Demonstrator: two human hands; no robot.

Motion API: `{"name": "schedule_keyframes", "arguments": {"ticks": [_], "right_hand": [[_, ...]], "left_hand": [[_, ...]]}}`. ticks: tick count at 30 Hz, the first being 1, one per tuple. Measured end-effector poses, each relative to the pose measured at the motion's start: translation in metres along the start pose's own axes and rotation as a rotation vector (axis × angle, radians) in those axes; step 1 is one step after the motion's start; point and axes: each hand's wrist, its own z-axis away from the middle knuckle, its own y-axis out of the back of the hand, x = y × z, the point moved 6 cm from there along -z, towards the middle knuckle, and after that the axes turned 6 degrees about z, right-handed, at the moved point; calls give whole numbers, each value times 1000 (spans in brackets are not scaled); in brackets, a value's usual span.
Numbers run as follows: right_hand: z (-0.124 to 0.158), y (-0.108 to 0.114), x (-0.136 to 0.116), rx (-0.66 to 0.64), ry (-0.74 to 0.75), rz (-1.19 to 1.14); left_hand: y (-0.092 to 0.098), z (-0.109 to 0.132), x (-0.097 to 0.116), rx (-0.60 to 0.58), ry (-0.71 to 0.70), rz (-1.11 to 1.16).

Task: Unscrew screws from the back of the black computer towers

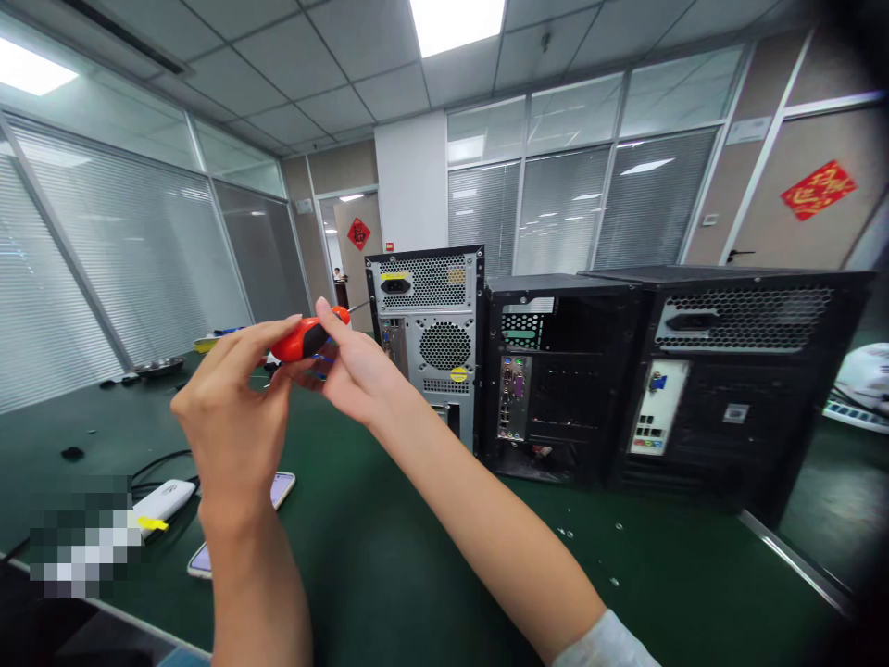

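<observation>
A red and black screwdriver (pixel 300 341) is held in both hands, its thin shaft reaching toward the upper left edge of a silver-backed computer case (pixel 444 306). My left hand (pixel 236 384) is closed around the rear of the handle. Closer to the shaft, my right hand (pixel 353 363) grips the front of the handle with the thumb on top; its other fingers are partly hidden. Whether the tip touches a screw is too small to tell. The case stands upright with its back panel facing me.
Two black computer cases, one in the middle (pixel 590 371) and one at right (pixel 736 380), stand beside the silver one. Small clear bits (pixel 615 582) lie on the green table (pixel 389 574). At left are a phone (pixel 281 488), a white device (pixel 167 500), cables and a metal bowl (pixel 159 368).
</observation>
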Motion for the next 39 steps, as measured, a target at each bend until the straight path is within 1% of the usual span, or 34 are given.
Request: {"name": "schedule_keyframes", "arguments": {"ticks": [6, 13, 17, 22, 27, 39], "right_hand": [[1, 0, -1, 8, -9, 59], [4, 2, -1, 52, -47, 113], [4, 3, -1, 63, -60, 80], [-1, 5, 1, 57, -67, 17], [-3, 5, 1, 35, -87, -21], [-1, 2, -1, 42, -120, -94]], "left_hand": [[-1, 0, 4, -58, -46, 15], [-1, 0, 5, -60, -76, -33], [0, 0, 3, -76, -93, -40], [1, 1, 0, -83, -80, -33], [0, 0, 1, -69, -92, -30], [-1, 2, 5, -101, -74, -15]]}}
